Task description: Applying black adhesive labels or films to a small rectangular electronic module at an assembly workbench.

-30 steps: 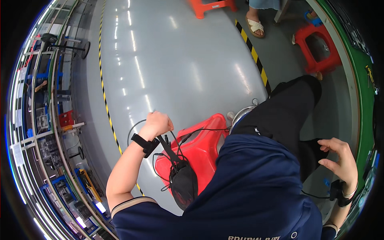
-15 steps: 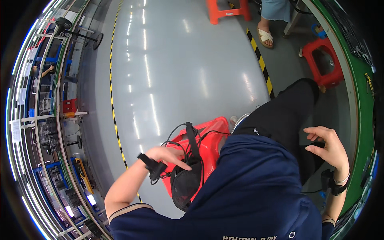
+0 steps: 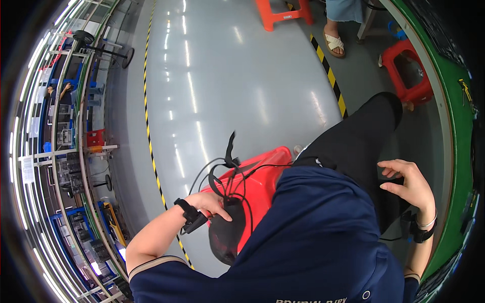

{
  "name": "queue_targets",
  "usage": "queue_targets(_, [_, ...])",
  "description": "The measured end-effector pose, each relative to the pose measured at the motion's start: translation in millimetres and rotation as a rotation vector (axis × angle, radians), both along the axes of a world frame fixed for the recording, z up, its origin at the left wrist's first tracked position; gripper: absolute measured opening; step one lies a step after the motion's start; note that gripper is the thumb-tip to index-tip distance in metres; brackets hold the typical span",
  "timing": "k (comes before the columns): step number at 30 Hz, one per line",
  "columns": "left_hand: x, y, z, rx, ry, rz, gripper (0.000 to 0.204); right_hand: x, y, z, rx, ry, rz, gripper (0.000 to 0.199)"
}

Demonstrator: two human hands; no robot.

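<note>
At the far left, a metal rack [image 3: 50, 154] carries a blue-edged tray [image 3: 68, 212] with dark parts in it, too small to identify, and a small red bin [image 3: 95, 137] whose contents I cannot make out. Right of it, striped floor tape [image 3: 155, 177] runs along the grey floor, probably to keep a walkway marked off. Next comes the left hand [image 3: 208, 203], reaching in at the upper end of a black mesh pouch [image 3: 225, 237]; one digit lies across the dark fabric, perhaps to steady it, while the other fingers are hidden, so I cannot tell whether they are clamped on it. The pouch rests at the left side of a red stool [image 3: 265, 179], close against the person's body, seemingly for easy reach, and its lower end appears to pass the seat's edge. Thin black cables [image 3: 243, 188] and an upright strap [image 3: 230, 145] stick out around its upper end; what else it contains is hidden by the dark mesh. One cable trails right across the stool toward the person's leg. Farther right, the right hand [image 3: 413, 186] hangs empty beside the thigh, thumb and curled fingers apart, held off to the side perhaps to stay clear. Beyond it, the green worktop [image 3: 457, 151] carries a yellow tool [image 3: 465, 92].
</note>
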State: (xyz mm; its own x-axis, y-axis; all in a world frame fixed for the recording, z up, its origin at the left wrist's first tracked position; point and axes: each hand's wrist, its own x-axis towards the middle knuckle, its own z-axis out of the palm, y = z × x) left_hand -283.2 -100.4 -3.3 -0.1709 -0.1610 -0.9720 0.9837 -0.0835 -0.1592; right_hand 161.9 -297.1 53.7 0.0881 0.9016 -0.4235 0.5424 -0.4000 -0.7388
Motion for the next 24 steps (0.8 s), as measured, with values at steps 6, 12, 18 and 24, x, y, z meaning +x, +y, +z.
queue_targets(6, [-44,0,-30,-0.292,-0.23,0.572,0.037,0,-1,-9,0.002,0.065,-0.032,0.046])
queue_targets(12, [-109,-29,-70,0.389,-0.345,-0.408,0.03,5,-4,-13,-0.05,0.051,-0.01,0.046])
queue_targets(18, [-110,-34,-76,0.205,-0.307,-0.237,0.033,3,-1,-14,-0.031,0.067,-0.015,0.046])
queue_targets(24, [-123,-37,-87,0.114,-0.343,-0.319,0.034,3,-6,-18,-0.033,0.077,-0.035,0.045])
